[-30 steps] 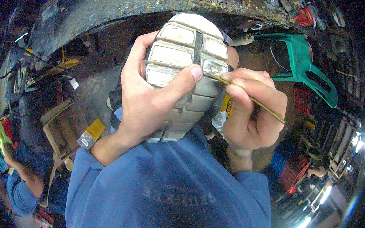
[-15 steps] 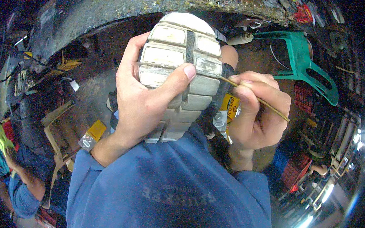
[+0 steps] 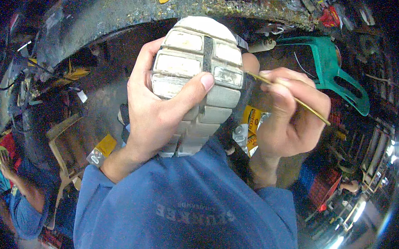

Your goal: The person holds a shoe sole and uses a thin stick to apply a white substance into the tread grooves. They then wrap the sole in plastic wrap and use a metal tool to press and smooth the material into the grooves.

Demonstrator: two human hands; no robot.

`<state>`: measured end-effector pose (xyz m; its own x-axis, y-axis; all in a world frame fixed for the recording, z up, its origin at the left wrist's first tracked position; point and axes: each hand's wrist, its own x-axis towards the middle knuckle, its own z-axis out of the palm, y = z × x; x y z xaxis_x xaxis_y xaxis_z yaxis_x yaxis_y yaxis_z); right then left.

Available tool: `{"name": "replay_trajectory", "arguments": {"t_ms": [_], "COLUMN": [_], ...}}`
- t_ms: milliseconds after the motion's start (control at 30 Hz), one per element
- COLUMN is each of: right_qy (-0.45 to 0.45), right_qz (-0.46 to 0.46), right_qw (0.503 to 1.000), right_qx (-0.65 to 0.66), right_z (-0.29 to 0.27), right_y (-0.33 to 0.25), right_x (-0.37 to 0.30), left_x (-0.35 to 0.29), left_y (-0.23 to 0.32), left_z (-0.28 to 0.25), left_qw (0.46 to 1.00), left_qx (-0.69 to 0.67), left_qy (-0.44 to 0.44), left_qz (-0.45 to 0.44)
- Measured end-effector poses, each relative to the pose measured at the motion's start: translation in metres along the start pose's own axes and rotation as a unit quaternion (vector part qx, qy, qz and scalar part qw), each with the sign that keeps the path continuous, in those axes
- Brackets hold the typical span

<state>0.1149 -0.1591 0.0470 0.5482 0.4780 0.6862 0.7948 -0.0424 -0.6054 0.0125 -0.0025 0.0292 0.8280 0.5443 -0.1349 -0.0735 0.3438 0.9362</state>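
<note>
My left hand (image 3: pixel 157 111) grips a shoe (image 3: pixel 198 61) turned sole-up, with its pale, blocky tread facing me and my thumb pressed across the sole. In my right hand (image 3: pixel 288 113) I pinch a thin yellowish stick, perhaps a small brush (image 3: pixel 295 100). Its tip touches the right edge of the sole near the toe. My blue shirt (image 3: pixel 186 205) fills the lower part of the view, right under the shoe.
A rough, dirty workbench edge (image 3: pixel 124 8) curves across the top. A green plastic shoe form (image 3: pixel 335 75) lies at the upper right. Yellow glue tubes (image 3: pixel 249 127) lie under my right hand and at the left (image 3: pixel 101 148). Another person in blue (image 3: pixel 21 201) sits at lower left.
The shoe has shifted slightly left and up in my left hand. The stick's tip stays at the sole's right edge, moving a little along it.
</note>
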Motion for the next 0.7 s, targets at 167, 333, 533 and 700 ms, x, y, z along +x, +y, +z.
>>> {"name": "replay_trajectory", "arguments": {"t_ms": [167,333,533,700], "right_qy": [0.101,0.042,-0.005,-0.005], "right_qz": [0.053,0.039,-0.022,-0.023], "right_qw": [0.985,0.997,0.999,1.000], "right_qx": [0.126,0.048,0.035,0.011], "right_z": [0.011,0.031,0.023,0.021], "right_y": [0.002,-0.009,-0.017,-0.020], "right_x": [0.008,0.001,0.008,0.013], "left_x": [0.007,0.010,0.023,0.027], "left_y": [-0.001,0.007,0.035,0.046], "left_z": [0.003,-0.006,-0.021,-0.014], "left_qw": [1.000,0.999,0.989,0.986], "left_qx": [-0.015,-0.034,-0.013,0.075], "left_qy": [0.006,-0.031,-0.132,-0.133], "left_qz": [-0.006,-0.026,-0.067,-0.065]}}
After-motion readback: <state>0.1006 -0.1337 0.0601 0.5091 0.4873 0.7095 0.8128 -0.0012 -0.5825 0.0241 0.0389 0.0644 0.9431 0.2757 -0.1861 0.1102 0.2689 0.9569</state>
